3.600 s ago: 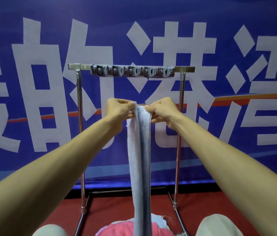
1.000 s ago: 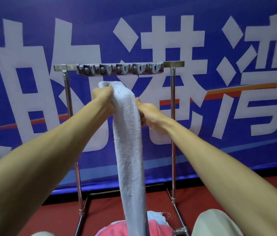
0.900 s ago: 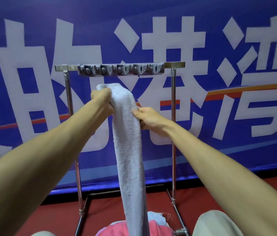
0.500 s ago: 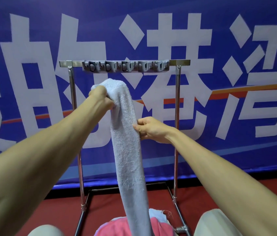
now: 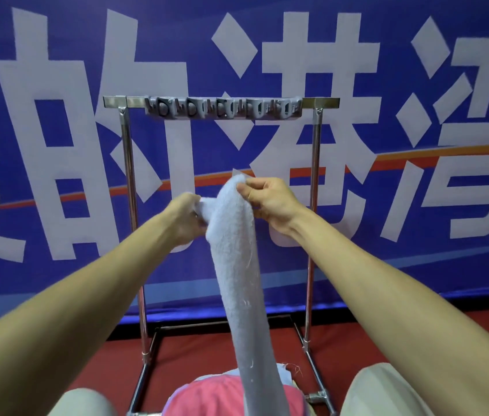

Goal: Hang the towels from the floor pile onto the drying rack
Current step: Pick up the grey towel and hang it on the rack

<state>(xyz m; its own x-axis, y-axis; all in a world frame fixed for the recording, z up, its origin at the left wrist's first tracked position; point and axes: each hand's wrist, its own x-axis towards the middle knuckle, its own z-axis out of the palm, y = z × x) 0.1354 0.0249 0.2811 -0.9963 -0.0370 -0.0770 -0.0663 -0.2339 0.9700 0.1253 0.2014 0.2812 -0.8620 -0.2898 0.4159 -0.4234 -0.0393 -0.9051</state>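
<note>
A pale blue towel (image 5: 237,265) hangs in a long bunch in front of me, its lower end reaching the floor pile. My left hand (image 5: 186,217) grips the towel's top from the left. My right hand (image 5: 270,199) pinches its upper edge from the right, slightly higher. Both hands are well below the metal drying rack's top bar (image 5: 114,101), which carries a grey strip of clips (image 5: 222,108). On the floor at the bottom lies the pile, with a pink towel (image 5: 207,397) on top and a pale one beneath.
The rack's two chrome uprights (image 5: 129,205) stand on a floor frame on red carpet (image 5: 213,349). A blue banner with large white characters (image 5: 357,70) fills the wall behind. My knees in beige trousers (image 5: 387,388) flank the pile.
My left hand has dropped from near the bar to mid height. My right hand has risen and now pinches the towel's top edge. The towel's top sits lower.
</note>
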